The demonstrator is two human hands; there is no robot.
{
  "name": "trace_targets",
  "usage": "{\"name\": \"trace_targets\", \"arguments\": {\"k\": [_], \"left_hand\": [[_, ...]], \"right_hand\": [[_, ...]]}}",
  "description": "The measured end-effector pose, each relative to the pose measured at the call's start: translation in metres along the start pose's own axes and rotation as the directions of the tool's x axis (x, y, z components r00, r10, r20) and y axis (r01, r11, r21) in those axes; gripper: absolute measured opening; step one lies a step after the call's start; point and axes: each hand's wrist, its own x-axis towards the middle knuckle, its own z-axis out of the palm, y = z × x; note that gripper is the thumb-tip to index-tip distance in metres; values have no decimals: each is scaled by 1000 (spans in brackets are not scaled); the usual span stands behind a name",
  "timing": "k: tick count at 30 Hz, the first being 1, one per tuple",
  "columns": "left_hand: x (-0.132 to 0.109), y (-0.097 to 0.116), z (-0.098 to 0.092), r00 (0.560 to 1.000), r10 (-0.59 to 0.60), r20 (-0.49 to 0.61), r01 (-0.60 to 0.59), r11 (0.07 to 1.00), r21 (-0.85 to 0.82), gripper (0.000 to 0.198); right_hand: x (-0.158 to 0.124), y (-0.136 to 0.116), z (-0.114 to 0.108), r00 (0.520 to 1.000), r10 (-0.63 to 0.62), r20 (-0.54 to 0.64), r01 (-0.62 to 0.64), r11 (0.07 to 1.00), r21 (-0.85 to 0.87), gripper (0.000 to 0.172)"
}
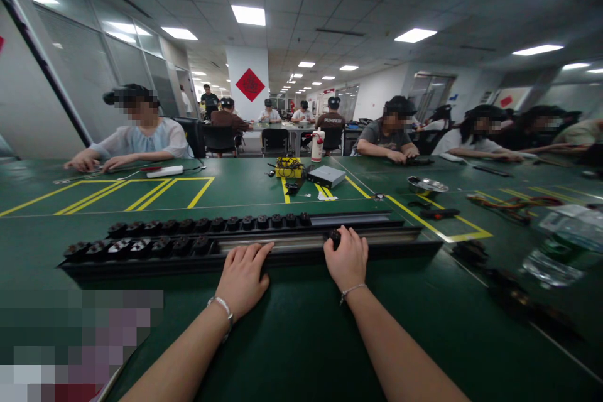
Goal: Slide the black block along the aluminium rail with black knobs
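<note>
A long black power track rail lies across the table before me, its left part lined with several black socket modules. My left hand rests on the near edge of this rail, fingers stretched out, to the right of the row of modules. Further right, my right hand has its fingers closed around a single black socket module at the channel of the rail. Behind it lies a second rail, also filled with socket modules from its left end to past its middle.
Beyond the rails are a grey box, a yellow holder with black cables and a white bottle. A metal bowl, wires and a clear plastic bottle are at right. Several people sit around the table.
</note>
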Motion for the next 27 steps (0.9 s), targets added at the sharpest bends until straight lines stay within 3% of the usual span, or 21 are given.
{"name": "trace_targets", "arguments": {"k": [27], "left_hand": [[0,0,0,1000,-7,13,7,1000,-4,60]], "right_hand": [[5,2,-6,999,28,38,-28,999,-16,42]]}}
